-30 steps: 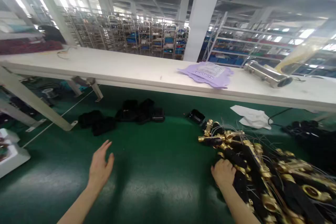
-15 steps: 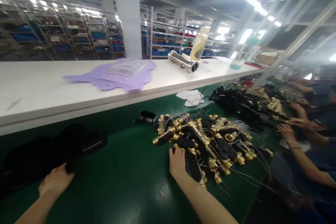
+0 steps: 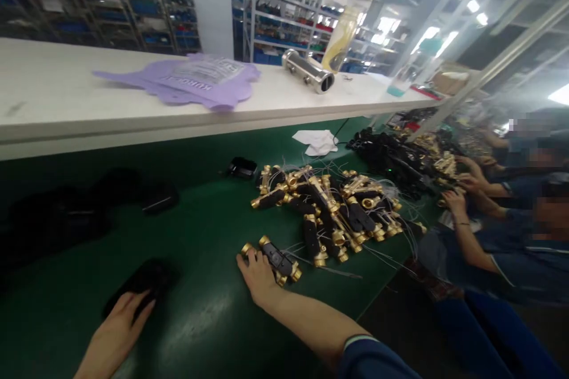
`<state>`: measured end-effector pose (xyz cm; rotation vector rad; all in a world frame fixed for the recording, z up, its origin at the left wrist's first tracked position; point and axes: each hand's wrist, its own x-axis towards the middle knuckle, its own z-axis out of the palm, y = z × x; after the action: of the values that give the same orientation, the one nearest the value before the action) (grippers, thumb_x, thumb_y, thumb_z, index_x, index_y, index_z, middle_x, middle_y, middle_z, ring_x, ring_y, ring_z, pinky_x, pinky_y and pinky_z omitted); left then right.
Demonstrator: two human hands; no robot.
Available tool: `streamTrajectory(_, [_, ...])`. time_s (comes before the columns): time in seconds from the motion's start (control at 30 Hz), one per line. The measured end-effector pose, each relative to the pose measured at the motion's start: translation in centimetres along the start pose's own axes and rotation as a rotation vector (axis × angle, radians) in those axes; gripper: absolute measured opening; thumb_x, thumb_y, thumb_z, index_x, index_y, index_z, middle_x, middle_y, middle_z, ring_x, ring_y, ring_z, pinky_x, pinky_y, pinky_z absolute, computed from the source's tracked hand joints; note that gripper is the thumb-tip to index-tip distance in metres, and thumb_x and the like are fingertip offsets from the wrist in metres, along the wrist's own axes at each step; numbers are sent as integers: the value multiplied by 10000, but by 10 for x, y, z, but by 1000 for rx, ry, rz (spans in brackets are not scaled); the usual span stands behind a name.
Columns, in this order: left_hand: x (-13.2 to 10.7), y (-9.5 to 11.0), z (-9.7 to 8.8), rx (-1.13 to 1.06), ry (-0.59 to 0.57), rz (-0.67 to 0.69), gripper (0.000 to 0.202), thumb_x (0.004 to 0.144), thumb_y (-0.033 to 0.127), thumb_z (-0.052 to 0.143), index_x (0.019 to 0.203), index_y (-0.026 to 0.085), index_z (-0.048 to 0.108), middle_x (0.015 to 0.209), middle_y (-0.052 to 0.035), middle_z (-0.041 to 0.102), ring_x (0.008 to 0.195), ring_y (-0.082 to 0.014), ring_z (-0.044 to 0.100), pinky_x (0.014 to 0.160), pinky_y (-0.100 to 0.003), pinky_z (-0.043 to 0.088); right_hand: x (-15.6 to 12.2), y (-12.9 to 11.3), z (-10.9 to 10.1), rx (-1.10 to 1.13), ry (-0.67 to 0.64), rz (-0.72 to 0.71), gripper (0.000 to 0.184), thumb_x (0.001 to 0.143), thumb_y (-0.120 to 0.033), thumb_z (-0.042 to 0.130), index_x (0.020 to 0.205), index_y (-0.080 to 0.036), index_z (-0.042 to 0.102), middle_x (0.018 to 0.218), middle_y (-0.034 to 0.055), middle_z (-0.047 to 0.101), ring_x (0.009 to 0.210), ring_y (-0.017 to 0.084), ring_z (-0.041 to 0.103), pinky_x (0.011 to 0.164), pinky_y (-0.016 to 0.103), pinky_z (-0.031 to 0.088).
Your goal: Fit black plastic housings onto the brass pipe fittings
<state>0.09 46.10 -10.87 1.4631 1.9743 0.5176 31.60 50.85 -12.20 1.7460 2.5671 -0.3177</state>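
At the lower left of the frame the left hand (image 3: 116,331) lies flat, fingers (image 3: 141,311) spread loose, its tips on a black cover piece (image 3: 142,282) that rests on the green tabletop (image 3: 208,320). Lower centre, the right hand (image 3: 258,275) presses down on 1 black-bodied brass fitting (image 3: 278,259), fingers curled partly over its near end (whether they truly clamp it I cannot tell). That fitting sits alone, just apart from the pile of brass fittings (image 3: 333,207) at mid-frame, thin wires trailing out of it. Left of the pile, more dark covers (image 3: 66,213) lie blurred. At the right edge other people's hands (image 3: 453,201) work at a second heap (image 3: 400,157). Beyond, on the white shelf (image 3: 66,100), lie a purple bag (image 3: 195,77) and a steel cylinder (image 3: 307,70).
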Motion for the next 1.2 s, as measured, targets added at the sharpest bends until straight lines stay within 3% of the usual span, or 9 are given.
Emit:
streamTrajectory(0.13, [-60,8,-4,-58,9,-111,530,721,634,426,924,183,616,1040,-98,572,833,-263,594,730,-373,500,-27,-46,-1,50,-45,-77,509,837,-9,352,1292,-227,419,1237,185,464,1087,260,482,850,441,446])
streamTrajectory(0.27, [-108,13,-8,-215,-34,-351,596,699,683,444,965,180,623,772,-50,631,715,-251,591,620,-332,450,-52,-72,-8,167,-54,-160,541,791,-85,498,1304,-232,408,1234,164,465,1075,269,478,867,420,425])
streamTrajectory(0.43, [-159,14,-7,-696,101,-532,628,605,643,632,972,133,637,767,-47,673,738,-219,598,660,-282,434,-49,-28,-29,343,98,-43,478,806,-345,541,1227,-128,483,1232,180,479,1159,302,418,990,463,310])
streamTrajectory(0.57, [-180,27,-11,-947,189,-566,548,538,553,737,855,112,665,725,-54,679,668,-185,591,612,-246,419,-15,29,-32,695,-190,219,522,812,-498,502,1132,-89,546,1084,184,595,1010,274,552,877,399,415])
streamTrajectory(0.67, [-187,34,-14,-1062,249,-561,472,533,493,770,795,113,668,700,-43,673,624,-155,578,566,-218,407,0,50,-29,1029,-459,356,459,788,-516,538,933,-88,619,905,163,658,804,230,617,743,356,468])
streamTrajectory(0.8, [-194,33,-13,-1200,261,-644,355,632,381,730,836,98,669,742,-75,683,638,-169,608,559,-234,451,-7,50,-29,1268,-770,420,357,612,-343,774,802,-90,609,736,110,673,632,172,612,648,305,482])
streamTrajectory(0.97, [-201,21,-7,-1321,308,-912,176,762,207,609,901,108,651,803,-99,682,675,-194,636,606,-291,517,-18,34,-30,1319,-771,549,358,633,-383,760,751,-90,593,660,99,660,570,165,603,554,275,474])
streamTrajectory(1.1, [-208,14,0,-1361,373,-713,231,710,170,671,929,102,644,895,-96,678,815,-168,629,723,-234,512,-23,20,-27,1374,-665,649,339,713,-436,678,737,-118,563,603,59,632,541,159,591,543,284,482])
streamTrajectory(1.2, [-213,11,9,-1287,390,-511,476,574,153,770,1024,131,616,1006,-69,659,941,-155,597,865,-224,458,-37,13,-27,1426,-574,672,312,751,-428,634,738,-127,551,607,46,621,555,154,592,558,279,483])
